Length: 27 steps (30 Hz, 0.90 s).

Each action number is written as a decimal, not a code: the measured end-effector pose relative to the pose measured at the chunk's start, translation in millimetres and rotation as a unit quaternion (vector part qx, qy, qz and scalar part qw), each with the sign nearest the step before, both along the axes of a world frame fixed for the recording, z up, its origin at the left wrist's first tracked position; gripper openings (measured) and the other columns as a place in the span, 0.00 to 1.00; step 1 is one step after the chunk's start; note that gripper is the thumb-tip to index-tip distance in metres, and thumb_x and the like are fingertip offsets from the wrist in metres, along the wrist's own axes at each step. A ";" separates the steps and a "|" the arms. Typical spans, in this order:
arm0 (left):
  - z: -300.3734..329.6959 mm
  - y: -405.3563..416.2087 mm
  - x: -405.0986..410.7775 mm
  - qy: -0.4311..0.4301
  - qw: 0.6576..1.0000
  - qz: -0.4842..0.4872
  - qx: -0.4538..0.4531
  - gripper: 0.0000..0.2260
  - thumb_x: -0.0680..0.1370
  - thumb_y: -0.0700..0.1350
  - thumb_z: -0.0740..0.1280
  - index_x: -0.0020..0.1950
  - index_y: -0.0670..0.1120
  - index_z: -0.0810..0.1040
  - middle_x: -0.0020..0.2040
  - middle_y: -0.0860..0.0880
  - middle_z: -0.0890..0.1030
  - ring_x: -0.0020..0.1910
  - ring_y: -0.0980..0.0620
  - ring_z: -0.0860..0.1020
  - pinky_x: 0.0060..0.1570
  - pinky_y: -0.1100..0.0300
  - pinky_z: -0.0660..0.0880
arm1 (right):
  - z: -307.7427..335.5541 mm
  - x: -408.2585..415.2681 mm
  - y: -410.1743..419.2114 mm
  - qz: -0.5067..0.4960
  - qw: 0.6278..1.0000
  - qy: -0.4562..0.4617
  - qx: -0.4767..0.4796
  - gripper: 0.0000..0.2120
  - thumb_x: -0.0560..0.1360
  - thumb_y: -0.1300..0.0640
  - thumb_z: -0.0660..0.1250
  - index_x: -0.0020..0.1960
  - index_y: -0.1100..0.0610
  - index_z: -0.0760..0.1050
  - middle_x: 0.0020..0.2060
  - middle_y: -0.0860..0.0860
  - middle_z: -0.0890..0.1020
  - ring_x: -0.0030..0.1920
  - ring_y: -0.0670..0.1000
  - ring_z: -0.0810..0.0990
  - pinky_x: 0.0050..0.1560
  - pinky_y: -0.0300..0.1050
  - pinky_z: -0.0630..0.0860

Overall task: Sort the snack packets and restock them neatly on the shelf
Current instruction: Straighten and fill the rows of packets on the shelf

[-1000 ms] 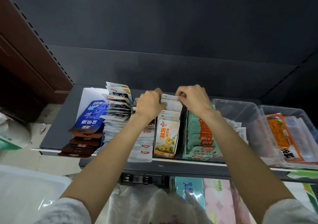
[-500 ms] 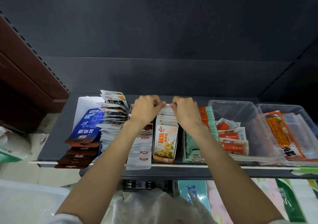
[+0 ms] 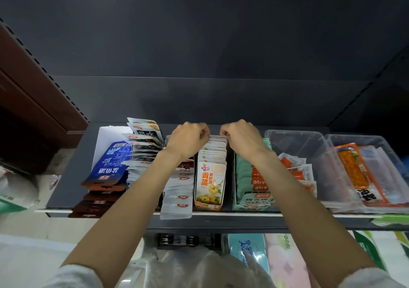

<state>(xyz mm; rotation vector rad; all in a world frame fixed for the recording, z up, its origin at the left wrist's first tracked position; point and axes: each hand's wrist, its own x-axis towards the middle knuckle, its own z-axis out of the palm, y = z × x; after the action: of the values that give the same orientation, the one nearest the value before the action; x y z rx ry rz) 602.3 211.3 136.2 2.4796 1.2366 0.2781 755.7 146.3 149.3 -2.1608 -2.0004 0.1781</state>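
Shelf [image 3: 66,190], dark, carrying upright rows of snack packets. Left hand [image 3: 188,140] and right hand [image 3: 241,138], fingers curled, pinch the far packet of the white-and-yellow packet row [image 3: 211,177], mid-shelf, between white packets [image 3: 179,190] left and green packets [image 3: 250,183] right.

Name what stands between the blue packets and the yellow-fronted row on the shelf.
In the head view, two rows: black-and-white packets, then white packets, between the blue packets and the yellow-fronted row.
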 end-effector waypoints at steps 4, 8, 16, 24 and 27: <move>4.4 3.3 -2.3 -0.003 0.997 -0.011 -0.070 0.12 0.80 0.47 0.60 0.57 0.49 0.80 0.52 0.49 0.83 0.50 0.50 0.80 0.52 0.56 0.74 | 5.8 -0.8 3.0 0.016 0.999 -0.040 -0.013 0.15 0.75 0.70 0.59 0.52 0.56 0.78 0.46 0.55 0.81 0.47 0.58 0.79 0.39 0.45 0.67; 3.7 0.6 -3.2 0.022 0.997 -0.049 -0.050 0.13 0.81 0.50 0.61 0.61 0.48 0.78 0.55 0.49 0.82 0.52 0.50 0.79 0.51 0.56 0.74 | 7.9 0.3 3.9 0.019 0.999 -0.038 -0.018 0.12 0.76 0.67 0.60 0.52 0.55 0.77 0.47 0.55 0.81 0.46 0.56 0.79 0.39 0.44 0.66; -1.8 3.2 -1.0 0.020 1.000 -0.017 -0.003 0.12 0.81 0.47 0.59 0.59 0.49 0.79 0.49 0.47 0.83 0.42 0.48 0.79 0.45 0.54 0.77 | 9.0 5.0 7.6 0.011 0.999 -0.037 -0.016 0.13 0.78 0.62 0.60 0.57 0.52 0.79 0.52 0.53 0.82 0.51 0.55 0.80 0.46 0.46 0.73; 4.7 -3.2 0.8 -0.115 0.993 -0.025 -0.003 0.12 0.79 0.42 0.64 0.61 0.48 0.78 0.58 0.49 0.80 0.57 0.51 0.78 0.57 0.56 0.74 | 20.4 -28.0 -63.5 -0.107 0.947 0.301 0.044 0.28 0.78 0.62 0.62 0.76 0.54 0.56 0.70 0.51 0.68 0.66 0.48 0.71 0.67 0.40 0.67; 11.0 -17.9 -2.7 -0.120 0.993 -0.019 0.004 0.15 0.80 0.41 0.60 0.67 0.48 0.74 0.66 0.50 0.76 0.62 0.50 0.75 0.62 0.58 0.69 | -7.8 -60.5 -74.9 -0.093 0.941 0.325 -0.025 0.38 0.79 0.61 0.61 0.77 0.55 0.38 0.77 0.50 0.44 0.76 0.48 0.45 0.69 0.36 0.47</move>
<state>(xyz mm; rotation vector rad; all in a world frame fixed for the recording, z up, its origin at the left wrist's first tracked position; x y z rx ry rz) 599.5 193.4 147.2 2.3879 1.0896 0.5549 695.3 71.3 141.5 -1.9449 -1.4210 0.8010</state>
